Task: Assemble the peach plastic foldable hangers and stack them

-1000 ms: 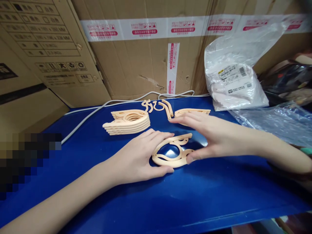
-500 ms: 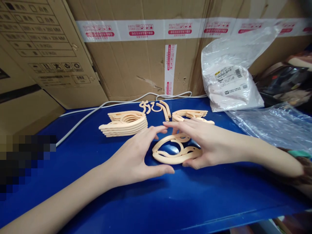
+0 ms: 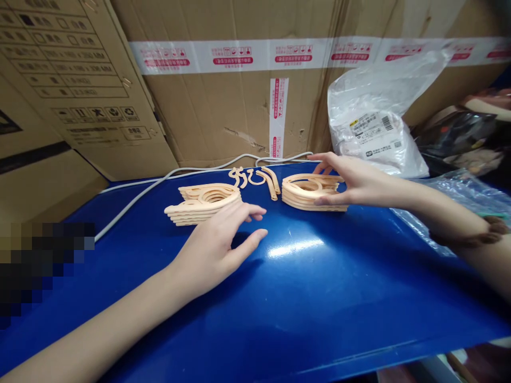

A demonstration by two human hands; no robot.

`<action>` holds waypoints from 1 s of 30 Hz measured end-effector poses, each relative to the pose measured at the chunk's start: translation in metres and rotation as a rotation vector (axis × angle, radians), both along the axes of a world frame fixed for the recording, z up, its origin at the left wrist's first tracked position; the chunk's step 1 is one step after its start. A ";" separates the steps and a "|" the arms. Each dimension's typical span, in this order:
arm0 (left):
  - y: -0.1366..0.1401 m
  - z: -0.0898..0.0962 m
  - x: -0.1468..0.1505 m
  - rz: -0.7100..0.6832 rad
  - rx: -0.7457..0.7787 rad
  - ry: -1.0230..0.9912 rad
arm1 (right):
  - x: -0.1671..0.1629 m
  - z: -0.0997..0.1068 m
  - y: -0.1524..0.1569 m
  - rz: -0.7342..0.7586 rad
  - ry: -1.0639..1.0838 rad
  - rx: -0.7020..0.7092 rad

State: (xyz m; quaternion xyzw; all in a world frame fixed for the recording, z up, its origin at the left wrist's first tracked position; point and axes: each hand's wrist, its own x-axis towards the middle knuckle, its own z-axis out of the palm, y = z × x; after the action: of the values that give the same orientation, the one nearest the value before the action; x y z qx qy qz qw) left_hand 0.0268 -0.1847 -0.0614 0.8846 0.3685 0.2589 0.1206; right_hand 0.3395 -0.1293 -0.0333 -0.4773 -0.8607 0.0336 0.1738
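On the blue table, a stack of cream plastic folding hangers [image 3: 293, 199] stands right of centre. My right hand [image 3: 345, 178] spans its top folding hanger [image 3: 289, 183], thumb at the near edge and fingers at the far edge. My left hand [image 3: 227, 234] hovers with its fingers apart and nothing in them, just in front of a second stack of folding hangers [image 3: 187, 210], hiding part of its right end. Between the stacks lie several loose hooks [image 3: 251, 178] and two curved hanger arms [image 3: 271, 183].
Large cardboard boxes [image 3: 223, 111] wall off the back and left. A white plastic bag [image 3: 371, 127] with a label stands at the back right, near crumpled clear plastic [image 3: 443, 197]. A white cable [image 3: 147, 189] runs along the back. The table's front edge [image 3: 399, 361] shows at bottom right.
My right hand has moved the folding hanger from the middle of the table back and right onto the right stack. My left hand has drawn slightly left, away from it.
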 end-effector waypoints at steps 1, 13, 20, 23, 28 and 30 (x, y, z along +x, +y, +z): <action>0.000 0.000 0.000 -0.013 0.020 0.035 | 0.001 -0.001 0.001 -0.006 -0.012 -0.018; -0.001 0.000 0.000 -0.072 0.048 0.157 | 0.003 -0.005 0.003 0.002 -0.003 -0.137; -0.001 -0.001 -0.001 -0.075 0.039 0.167 | 0.003 -0.006 0.004 0.025 0.008 -0.154; -0.001 -0.001 0.000 -0.079 0.035 0.172 | 0.003 -0.006 0.004 0.025 0.004 -0.148; -0.001 0.001 0.001 -0.091 0.033 0.177 | 0.004 -0.008 0.004 0.031 0.011 -0.150; -0.001 0.001 0.001 -0.093 0.032 0.180 | 0.005 -0.008 0.005 0.034 0.013 -0.160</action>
State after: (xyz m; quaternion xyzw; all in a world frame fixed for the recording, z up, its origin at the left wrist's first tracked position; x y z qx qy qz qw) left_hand 0.0276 -0.1861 -0.0599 0.9223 0.3323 0.1783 0.0848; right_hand 0.3442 -0.1248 -0.0416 -0.4746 -0.8622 0.1085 0.1402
